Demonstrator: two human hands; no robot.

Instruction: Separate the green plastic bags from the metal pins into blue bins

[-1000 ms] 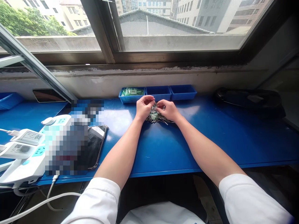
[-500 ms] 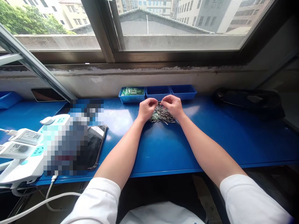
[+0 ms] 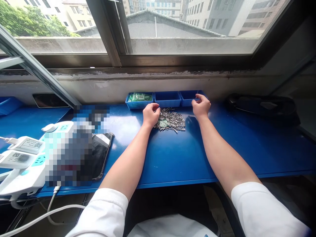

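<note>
Now, right hand: my bare right hand (image 3: 201, 107) has left the heap of slim, silvery metal pins (image 3: 174, 119), going out to one o'clock, at the front of the right-hand blue plastic bin (image 3: 185, 103).
What that means: my hands, close together half a second ago, have parted; I judge the two-handed part over the heap is done for this moment.
Right fingers: thumb and forefinger stand slightly apart; a thin sliver shows just above them, too fine to identify.
Left fingers: my bare left hand (image 3: 150, 116) stays curled by the heap, thumb near forefinger; I cannot tell whether they clamp anything.
Heap: on the glossy blue surface (image 3: 172, 158) at twelve o'clock; from my left fingers, just beside at four o'clock; from my right, apart at eight.
</note>
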